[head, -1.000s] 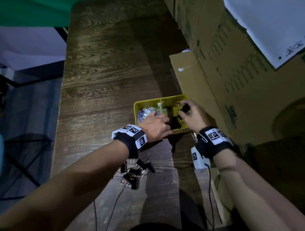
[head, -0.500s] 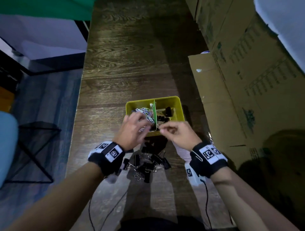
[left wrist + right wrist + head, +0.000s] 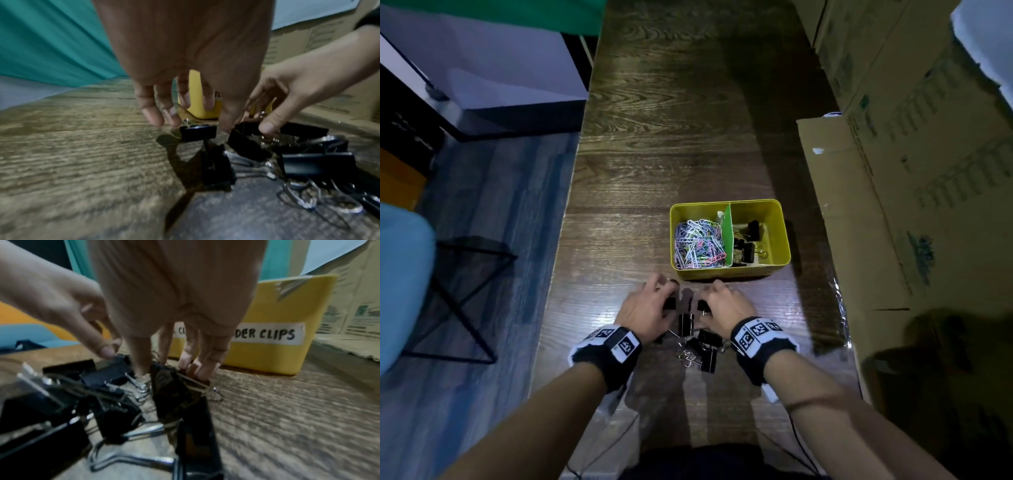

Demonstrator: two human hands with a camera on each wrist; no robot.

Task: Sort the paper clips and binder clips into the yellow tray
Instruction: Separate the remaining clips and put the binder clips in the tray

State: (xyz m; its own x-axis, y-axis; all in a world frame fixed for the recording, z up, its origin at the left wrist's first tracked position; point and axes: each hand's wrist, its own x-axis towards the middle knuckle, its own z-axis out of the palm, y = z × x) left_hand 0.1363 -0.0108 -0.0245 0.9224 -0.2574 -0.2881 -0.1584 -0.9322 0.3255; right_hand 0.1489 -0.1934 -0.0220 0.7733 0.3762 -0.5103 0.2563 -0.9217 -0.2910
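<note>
I have both hands down over the pile of binder clips (image 3: 697,337) on the worktop (image 3: 654,137), just in front of the tray (image 3: 780,233). My left hand (image 3: 645,310) reaches in from the left with its fingers (image 3: 151,112) spread and pointing down; they hang just over one small black clip (image 3: 198,132) at the pile's far left edge, and the thumb comes down beside the next clip, but I cannot tell whether it has closed on anything. My right hand (image 3: 726,305) comes in from the right, and the right wrist view shows its thumb and fingers (image 3: 202,365) pinching a black clip (image 3: 174,386) between them at the near side of the tray. The rest of the pile lies tangled behind my hands, black bodies and silver wire handles overlapping. The tray sits just beyond my fingertips, well short of the cardboard boxes (image 3: 911,171) on the right. A green divider (image 3: 729,233) splits it in two: the left part holds a heap of coloured paper clips (image 3: 698,245), the right part a few black binder clips (image 3: 748,241). A white label (image 3: 273,334) on the tray's near wall, partly hidden by my fingers, ends in "DER CLIPS".
</note>
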